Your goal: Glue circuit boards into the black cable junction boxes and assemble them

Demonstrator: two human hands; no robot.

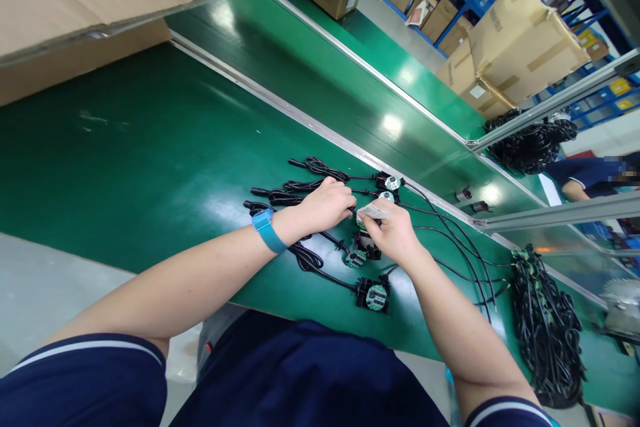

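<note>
Both my hands meet over a row of small black modules with round green circuit boards and black cables on the green bench [150,147]. My left hand [325,203], with a blue wrist strap [267,230], is closed in a pinch at one module. My right hand [393,233] is closed on a small pale strip, perhaps a sticker sheet [373,212]. One module [375,295] lies nearest me, another [356,257] just under my right hand, and two more [393,182] lie beyond my hands.
A heap of black cables [547,327] lies at the right. A conveyor belt [325,80] runs behind the metal rail. Cardboard boxes stand at top left [75,7] and far right [520,47]. Another person's arm [583,180] shows at right.
</note>
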